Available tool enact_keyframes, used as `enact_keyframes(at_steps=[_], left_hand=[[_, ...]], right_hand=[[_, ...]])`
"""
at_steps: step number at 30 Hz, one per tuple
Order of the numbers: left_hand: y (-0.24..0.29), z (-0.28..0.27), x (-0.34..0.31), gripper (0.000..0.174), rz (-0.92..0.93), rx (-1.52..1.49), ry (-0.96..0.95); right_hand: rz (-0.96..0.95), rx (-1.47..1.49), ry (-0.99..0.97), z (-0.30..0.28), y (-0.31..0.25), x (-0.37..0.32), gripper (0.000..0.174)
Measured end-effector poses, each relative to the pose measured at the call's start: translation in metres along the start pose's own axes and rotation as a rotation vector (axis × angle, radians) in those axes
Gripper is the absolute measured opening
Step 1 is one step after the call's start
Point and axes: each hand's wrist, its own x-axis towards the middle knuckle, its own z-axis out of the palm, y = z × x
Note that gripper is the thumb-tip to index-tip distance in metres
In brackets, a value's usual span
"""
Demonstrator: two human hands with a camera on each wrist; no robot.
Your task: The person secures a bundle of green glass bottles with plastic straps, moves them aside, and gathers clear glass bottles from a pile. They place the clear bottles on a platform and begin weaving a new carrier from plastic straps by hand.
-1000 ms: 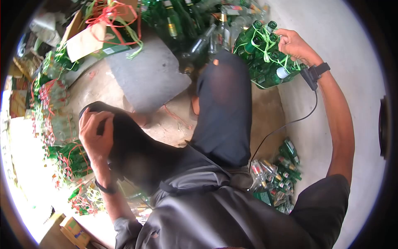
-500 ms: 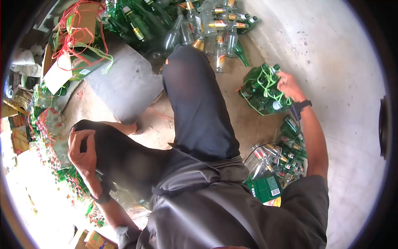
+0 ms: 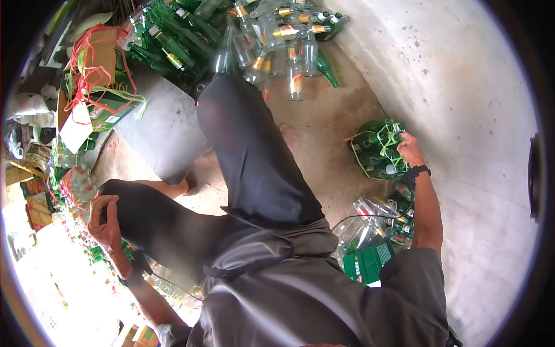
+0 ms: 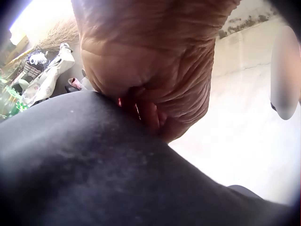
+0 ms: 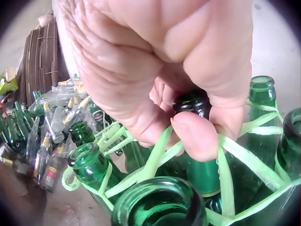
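My right hand [image 3: 411, 150] grips a bundle of green bottles [image 3: 370, 151] at my right side, by the wall. In the right wrist view, fingers and thumb close round one dark green bottle neck [image 5: 192, 102] and the light green plastic strap [image 5: 227, 186] tied about the bundle. Open bottle mouths [image 5: 157, 200] surround the hand. My left hand [image 3: 105, 222] lies loosely over my left knee [image 3: 130, 202], with nothing in it. In the left wrist view the palm [image 4: 146, 56] rests against the dark trouser leg [image 4: 94, 165].
Loose clear bottles [image 3: 295, 78] and green bottles [image 3: 173, 43] lie heaped in front. More bottles [image 3: 370, 217] and a green carton [image 3: 368, 263] are beside my right hip. A grey board [image 3: 156, 115] lies before my feet. The white wall [image 3: 474, 173] bounds the right.
The right hand has carried the bundle of green bottles back along the wall, from beside my right knee towards the pile at my hip. The view has turned right; the left hand stays on the knee.
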Motion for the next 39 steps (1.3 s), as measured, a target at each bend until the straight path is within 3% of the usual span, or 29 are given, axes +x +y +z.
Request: enact_keyframes(at_steps=[9,11,15,20,23,26,36,39], left_hand=[[0.01,-0.001,0.0,0.012,-0.045,-0.023,-0.019],[0.013,0.002,0.002,0.011,-0.077,0.026,-0.027],[0.004,0.003,0.003,0.011,-0.02,-0.002,-0.03],[0.012,0.005,0.007,0.011,-0.049,0.033,-0.069],[0.006,0.006,0.008,0.011,-0.051,0.039,-0.065],[0.004,0.006,0.009,0.01,-0.076,0.038,-0.065],[-0.003,0.002,0.009,0.01,0.001,0.12,-0.107],[-0.004,0.005,0.011,0.009,-0.111,0.077,-0.1]], right_hand=[[0.063,0.058,0.173,-0.026,0.062,0.046,0.06],[0.077,0.099,0.207,-0.035,0.06,0.049,0.067],[0.135,0.239,0.273,-0.034,0.046,0.047,0.063],[0.174,0.242,0.29,-0.027,0.073,0.041,0.064],[0.11,0.328,0.284,-0.026,0.097,0.036,0.064],[0.026,0.168,0.232,-0.027,0.106,0.039,0.065],[-0.085,0.04,0.146,-0.037,0.118,0.05,0.063],[-0.11,0.01,0.139,-0.038,0.116,0.045,0.063]])
